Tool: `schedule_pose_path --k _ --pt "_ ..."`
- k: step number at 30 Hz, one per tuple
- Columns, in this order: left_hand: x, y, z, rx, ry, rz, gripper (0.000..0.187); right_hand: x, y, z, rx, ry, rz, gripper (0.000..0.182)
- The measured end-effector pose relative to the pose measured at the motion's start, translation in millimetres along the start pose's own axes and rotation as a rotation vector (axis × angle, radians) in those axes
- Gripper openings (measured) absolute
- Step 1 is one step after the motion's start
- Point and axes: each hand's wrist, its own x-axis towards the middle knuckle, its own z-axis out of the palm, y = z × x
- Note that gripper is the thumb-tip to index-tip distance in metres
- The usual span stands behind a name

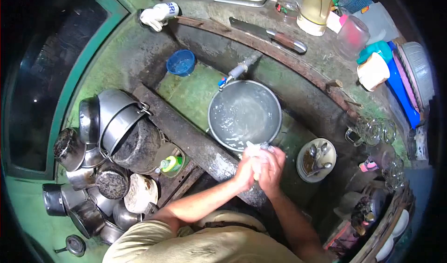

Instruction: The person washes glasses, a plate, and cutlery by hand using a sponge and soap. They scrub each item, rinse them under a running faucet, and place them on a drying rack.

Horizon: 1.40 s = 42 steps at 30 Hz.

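My left hand [246,172] and my right hand [271,173] are pressed together just over the near rim of a round metal basin [210,125]. Between their closed fingers is a whitish, crumpled or foamy thing [255,151]; its kind is not clear. Water [244,114] fills much of the basin, its surface rippled. Above the basin's far rim, a pipe tap with a blue handle [222,82] sticks out from the wall. To the right of my hands stands a stack of plates [302,173] with several spoons [324,150] on top.
Blackened pots [135,144] crowd the left, beside a container with a green-yellow bottle [170,163]. A wooden plank [179,125] crosses before me. A blue bowl [180,62] lies beyond it. On the back ledge rests a large knife [267,34]; glass mugs [372,131] line the right.
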Motion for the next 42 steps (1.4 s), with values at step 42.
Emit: schedule_pose_path --k 42 --pt "-596.2 -379.3 -448.2 0.205 1.858 0.303 0.045 -297.9 -278.4 157.1 0.174 -1.637 -0.630 0.051"
